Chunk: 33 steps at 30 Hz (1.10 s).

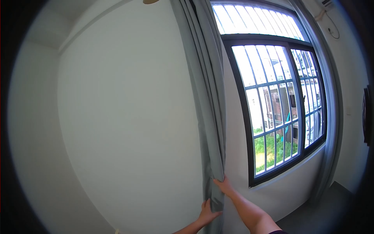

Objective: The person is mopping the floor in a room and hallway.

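Observation:
A long grey curtain (209, 111) hangs in gathered folds to the left of the window. My right hand (223, 185) grips its right edge in the lower part, thumb in front and the other fingers partly hidden behind the cloth. Lower down, my left hand (209, 213) clasps the curtain from the left side, with thumb and fingers spread around the bunched folds. The cloth is pinched in between the two hands. Below my left hand the curtain runs out of the picture.
A dark-framed sliding window (274, 111) with metal bars stands right of the curtain. A second grey curtain (333, 117) hangs at its far side. A bare white wall (125, 117) spans the left. Grey floor (315, 207) shows at lower right, and a cable (336, 29) dangles at upper right.

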Motion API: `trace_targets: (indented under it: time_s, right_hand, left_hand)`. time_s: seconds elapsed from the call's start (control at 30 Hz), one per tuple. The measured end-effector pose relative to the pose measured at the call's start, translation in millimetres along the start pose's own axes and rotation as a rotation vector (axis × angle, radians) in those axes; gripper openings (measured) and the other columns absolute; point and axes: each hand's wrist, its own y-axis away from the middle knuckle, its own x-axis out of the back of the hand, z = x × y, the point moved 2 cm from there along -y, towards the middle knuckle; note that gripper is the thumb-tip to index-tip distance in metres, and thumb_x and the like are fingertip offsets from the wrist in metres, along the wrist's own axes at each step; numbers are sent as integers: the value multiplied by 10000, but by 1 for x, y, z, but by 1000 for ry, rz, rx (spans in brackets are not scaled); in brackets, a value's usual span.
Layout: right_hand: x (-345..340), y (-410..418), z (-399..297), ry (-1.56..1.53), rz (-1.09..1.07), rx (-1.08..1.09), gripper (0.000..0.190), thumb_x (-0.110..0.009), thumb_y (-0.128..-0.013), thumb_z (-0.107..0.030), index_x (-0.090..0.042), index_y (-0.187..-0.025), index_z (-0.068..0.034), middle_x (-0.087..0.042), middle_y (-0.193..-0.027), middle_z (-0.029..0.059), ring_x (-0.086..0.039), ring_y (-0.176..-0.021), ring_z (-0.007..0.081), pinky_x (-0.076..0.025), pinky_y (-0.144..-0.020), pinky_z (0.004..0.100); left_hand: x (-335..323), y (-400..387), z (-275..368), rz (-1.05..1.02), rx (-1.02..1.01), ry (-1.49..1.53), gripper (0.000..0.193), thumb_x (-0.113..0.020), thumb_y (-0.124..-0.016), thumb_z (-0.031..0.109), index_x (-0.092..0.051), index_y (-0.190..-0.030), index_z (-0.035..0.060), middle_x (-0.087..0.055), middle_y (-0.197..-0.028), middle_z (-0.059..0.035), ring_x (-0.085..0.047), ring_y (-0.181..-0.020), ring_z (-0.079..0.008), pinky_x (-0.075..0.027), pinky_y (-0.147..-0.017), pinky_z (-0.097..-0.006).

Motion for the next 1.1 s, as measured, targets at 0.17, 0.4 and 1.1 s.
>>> trace_targets:
  time_s: [0.17,0.4,1.1]
  right_hand:
    - [16,10,6,-131,-204,-399,649,-734,-761,-343,-484,-1244,10,-605,-1119,132,-581,-1027,226,-467,-859,336]
    - [16,2,11,-64,-12,-170,643,-731,-778,-292,-449,-1271,10,-594,-1146,132,-579,-1030,222,-463,-891,348]
    - [79,277,130,627,-75,-603,814,-628,-724,-256,-265,-1417,-29,-420,-1362,217,-455,-1229,338,-404,-996,401]
  left_hand:
    - [29,-16,-2,203,-90,260,1107,-774,-662,483,-171,-1396,-84,-253,-1397,-288,-297,-1307,-397,-318,-1057,-417]
    - [31,-25,-3,183,-33,380,1062,-795,-662,437,-221,-1389,-83,-286,-1395,-254,-395,-1235,-356,-368,-1010,-407]
    - [8,10,7,-135,-70,708,443,-687,-791,107,-523,-1198,42,-297,-1434,-186,-484,-1163,-303,-437,-935,-369]
